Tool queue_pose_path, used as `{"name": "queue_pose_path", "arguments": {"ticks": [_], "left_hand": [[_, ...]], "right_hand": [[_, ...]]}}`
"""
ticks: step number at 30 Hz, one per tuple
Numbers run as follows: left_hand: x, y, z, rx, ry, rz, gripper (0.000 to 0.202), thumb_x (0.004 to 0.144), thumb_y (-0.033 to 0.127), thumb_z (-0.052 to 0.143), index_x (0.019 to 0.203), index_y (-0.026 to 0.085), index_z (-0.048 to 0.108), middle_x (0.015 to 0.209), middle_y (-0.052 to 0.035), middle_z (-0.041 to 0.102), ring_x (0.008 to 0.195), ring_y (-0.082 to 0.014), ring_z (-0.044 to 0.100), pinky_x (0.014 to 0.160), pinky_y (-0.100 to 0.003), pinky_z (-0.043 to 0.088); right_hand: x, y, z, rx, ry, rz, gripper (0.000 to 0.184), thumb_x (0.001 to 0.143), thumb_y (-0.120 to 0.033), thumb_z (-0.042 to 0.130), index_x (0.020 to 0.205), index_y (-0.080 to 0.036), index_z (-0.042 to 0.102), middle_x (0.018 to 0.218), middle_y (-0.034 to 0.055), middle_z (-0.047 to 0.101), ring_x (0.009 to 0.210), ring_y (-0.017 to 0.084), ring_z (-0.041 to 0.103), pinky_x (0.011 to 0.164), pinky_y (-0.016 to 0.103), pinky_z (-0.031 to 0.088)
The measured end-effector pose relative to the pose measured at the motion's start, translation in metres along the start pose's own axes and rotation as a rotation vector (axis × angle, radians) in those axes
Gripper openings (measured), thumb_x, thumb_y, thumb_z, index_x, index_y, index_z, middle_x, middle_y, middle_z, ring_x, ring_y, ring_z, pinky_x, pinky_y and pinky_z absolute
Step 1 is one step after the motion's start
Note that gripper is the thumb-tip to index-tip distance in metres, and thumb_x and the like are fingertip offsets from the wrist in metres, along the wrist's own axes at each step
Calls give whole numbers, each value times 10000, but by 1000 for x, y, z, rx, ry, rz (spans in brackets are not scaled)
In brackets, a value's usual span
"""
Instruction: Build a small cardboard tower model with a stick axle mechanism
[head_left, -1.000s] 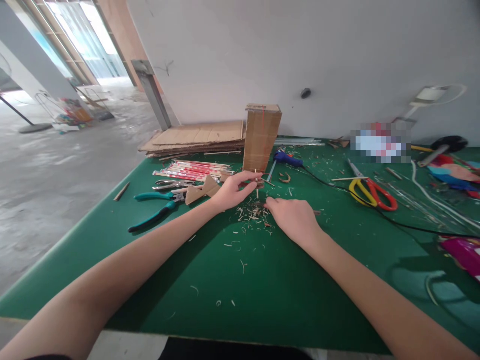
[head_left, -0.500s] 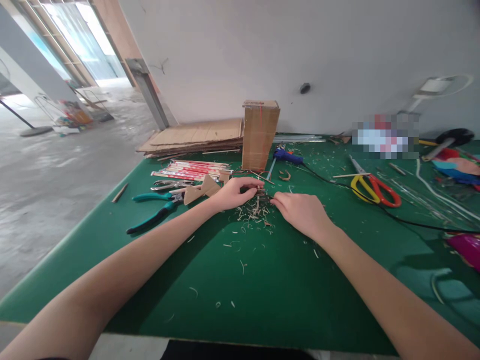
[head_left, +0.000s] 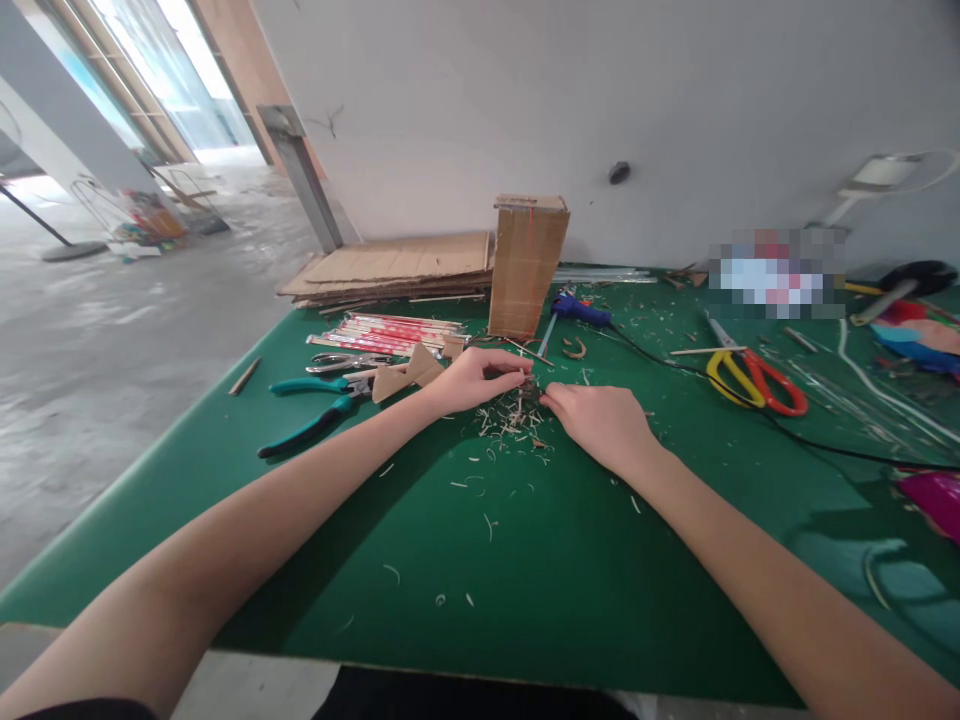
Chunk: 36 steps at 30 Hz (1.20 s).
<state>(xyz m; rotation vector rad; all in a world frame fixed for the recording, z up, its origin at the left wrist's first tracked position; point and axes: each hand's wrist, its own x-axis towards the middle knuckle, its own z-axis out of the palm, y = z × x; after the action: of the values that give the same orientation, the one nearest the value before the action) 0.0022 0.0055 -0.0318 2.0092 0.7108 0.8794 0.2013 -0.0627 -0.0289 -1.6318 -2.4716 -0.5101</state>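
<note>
This looks like a small craft workshop in a rough, unfinished building. In the middle of the frame, a green table (head_left: 480, 600) carries pale shavings (head_left: 510, 418), pliers (head_left: 309, 430), a blue glue gun (head_left: 583, 309) and a stack of cardboard (head_left: 405, 258); scissors (head_left: 776, 385) lie to the right. At the left, the floor (head_left: 60, 340) appears to be bare grey concrete, and in the upper left stands a plain pillar (head_left: 71, 110).

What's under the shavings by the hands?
Green table shows between the shavings. Whatever their densest part covers, near the left hand, can't be seen.
</note>
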Motion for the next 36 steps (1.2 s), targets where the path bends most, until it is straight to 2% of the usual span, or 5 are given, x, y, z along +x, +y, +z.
{"name": "queue_pose_path", "arguments": {"ticks": [6, 13, 16, 22, 36], "left_hand": [[2, 0, -1, -68, -2, -22, 304, 799, 295, 612, 1053, 135, 661, 1032, -103, 702, 921, -186, 664, 843, -354, 536], [8, -12, -8, -224, 256, -48, 365, 841, 326, 567, 1153, 141, 602, 1171, -107, 647, 1083, -186, 602, 974, -366, 463], [8, -11, -9, -182, 208, -50, 342, 828, 304, 581, 1129, 145, 611, 1156, -101, 654, 1051, -179, 616, 957, -360, 474], [6, 0, -8, -2, -12, -58, 307, 829, 280, 565, 1093, 141, 636, 1012, -96, 706, 900, -172, 665, 806, -323, 533], [9, -5, -7, -10, -40, -25, 259, 802, 298, 598, 998, 141, 660, 993, -88, 700, 930, -173, 650, 867, -343, 510]], "right_hand": [[0, -1, -1, 3, -5, -37, 278, 940, -348, 407, 793, -215, 602, 685, -9, 690, 525, 132, 590, 462, 293, 118], [-1, -1, -2, -23, -2, -46, 268, 939, -343, 416, 783, -213, 592, 640, -9, 673, 517, 138, 594, 451, 280, 111], [-2, -1, -1, -20, 9, -42, 273, 940, -348, 412, 779, -212, 585, 636, -12, 668, 528, 144, 603, 446, 276, 113], [-1, 0, 2, -1, 19, 24, 332, 953, -364, 366, 764, -195, 580, 668, -12, 677, 531, 143, 601, 442, 269, 109], [7, -8, 3, -17, 87, 45, 365, 964, -312, 310, 790, -176, 600, 691, 31, 669, 601, 143, 590, 466, 286, 106]]}}
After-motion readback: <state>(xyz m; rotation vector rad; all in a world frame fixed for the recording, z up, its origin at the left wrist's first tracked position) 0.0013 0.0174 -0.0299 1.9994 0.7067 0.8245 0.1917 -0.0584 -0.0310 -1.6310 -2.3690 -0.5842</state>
